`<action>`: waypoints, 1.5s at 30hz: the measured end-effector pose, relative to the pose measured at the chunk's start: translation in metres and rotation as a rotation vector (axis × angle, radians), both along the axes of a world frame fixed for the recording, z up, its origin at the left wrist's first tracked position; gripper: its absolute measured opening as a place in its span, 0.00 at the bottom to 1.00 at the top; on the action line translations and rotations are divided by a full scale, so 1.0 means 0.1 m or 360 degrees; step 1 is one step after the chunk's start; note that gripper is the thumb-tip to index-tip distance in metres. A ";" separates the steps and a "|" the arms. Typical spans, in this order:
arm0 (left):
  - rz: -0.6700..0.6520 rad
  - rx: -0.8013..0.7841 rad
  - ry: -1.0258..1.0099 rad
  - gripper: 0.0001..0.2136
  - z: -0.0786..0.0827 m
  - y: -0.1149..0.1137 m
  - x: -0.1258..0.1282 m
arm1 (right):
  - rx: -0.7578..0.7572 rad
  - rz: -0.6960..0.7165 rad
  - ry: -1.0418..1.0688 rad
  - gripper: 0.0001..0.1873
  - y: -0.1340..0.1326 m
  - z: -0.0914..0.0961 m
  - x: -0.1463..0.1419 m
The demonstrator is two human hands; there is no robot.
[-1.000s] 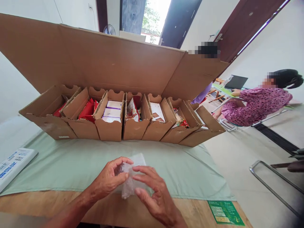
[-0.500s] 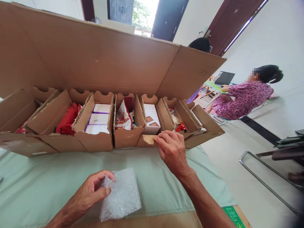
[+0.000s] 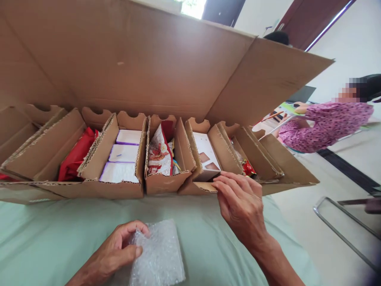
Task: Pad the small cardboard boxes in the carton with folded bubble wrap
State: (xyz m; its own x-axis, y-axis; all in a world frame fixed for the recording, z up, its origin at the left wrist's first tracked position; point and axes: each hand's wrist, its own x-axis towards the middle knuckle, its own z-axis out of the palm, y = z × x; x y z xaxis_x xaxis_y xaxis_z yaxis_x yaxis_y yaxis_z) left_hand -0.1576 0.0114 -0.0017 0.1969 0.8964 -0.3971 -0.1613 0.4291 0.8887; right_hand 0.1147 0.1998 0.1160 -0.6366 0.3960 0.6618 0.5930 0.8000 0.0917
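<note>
My left hand (image 3: 114, 252) pinches one edge of a sheet of bubble wrap (image 3: 162, 254), folded roughly square, low over the green cloth. With bent fingers, my right hand (image 3: 242, 204) grips the front edge of a cardboard bin (image 3: 202, 186), one of several standing in a row. Inside that bin is a white box (image 3: 205, 145) with cut-out windows. To its left, another bin holds a red and white snack bag (image 3: 160, 153). Further left come white packs with purple edges (image 3: 123, 153) and a red bag (image 3: 76, 157).
A tall cardboard panel (image 3: 166, 67) rises behind the bins. Green cloth (image 3: 74, 226) covers the surface in front of them. A bin at right holds a red and gold packet (image 3: 247, 167). Beyond it sits a person in a pink patterned top (image 3: 333, 123), with a metal tube frame (image 3: 336, 226) nearer.
The view has come closer to the bins and tilted down, so they look larger. Both hands keep their holds; the right stays at the bin's front edge.
</note>
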 end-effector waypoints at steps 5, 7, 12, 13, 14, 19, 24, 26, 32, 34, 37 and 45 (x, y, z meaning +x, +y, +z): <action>0.0002 -0.0045 -0.0024 0.30 -0.14 -0.02 -0.04 | -0.0009 0.0000 -0.0104 0.08 0.06 0.05 0.00; -0.0005 -0.0066 -0.0037 0.30 -0.18 -0.02 -0.05 | -0.0018 0.0006 -0.0135 0.08 0.06 0.06 0.00; -0.0016 -0.0107 -0.0005 0.29 -0.12 0.01 -0.01 | -0.0030 0.0017 -0.0155 0.08 0.03 0.08 0.01; -0.0024 -0.0106 0.0031 0.28 -0.08 0.03 0.00 | -0.0037 0.0030 -0.0149 0.07 0.01 0.08 0.02; -0.0039 -0.0104 0.0065 0.27 -0.05 0.05 0.01 | -0.0046 0.0051 -0.0141 0.06 -0.01 0.10 0.03; -0.0053 -0.0144 0.0042 0.22 0.07 0.12 0.06 | -0.0068 0.0136 -0.0112 0.12 -0.07 0.26 -0.07; -0.0008 -0.0111 0.0015 0.20 0.12 0.18 0.09 | 0.0005 0.0270 -0.0152 0.16 -0.06 0.46 -0.58; -0.0004 -0.0116 0.0029 0.19 0.14 0.20 0.08 | -0.0007 0.0367 -0.0255 0.16 -0.07 0.46 -0.80; -0.0017 -0.0126 0.0002 0.18 0.12 0.18 0.06 | -0.0183 0.0456 -0.0393 0.14 -0.13 0.21 -0.92; -0.0029 -0.0140 -0.0021 0.18 0.10 0.15 0.06 | -0.0218 0.0433 -0.0348 0.15 -0.16 0.14 -0.84; -0.0033 -0.0192 -0.0064 0.18 0.07 0.13 0.06 | -0.0253 0.0425 -0.0324 0.16 -0.21 0.10 -0.76; -0.0028 -0.0178 -0.0089 0.17 0.06 0.13 0.05 | -0.0261 0.0439 -0.0312 0.16 -0.27 0.07 -0.78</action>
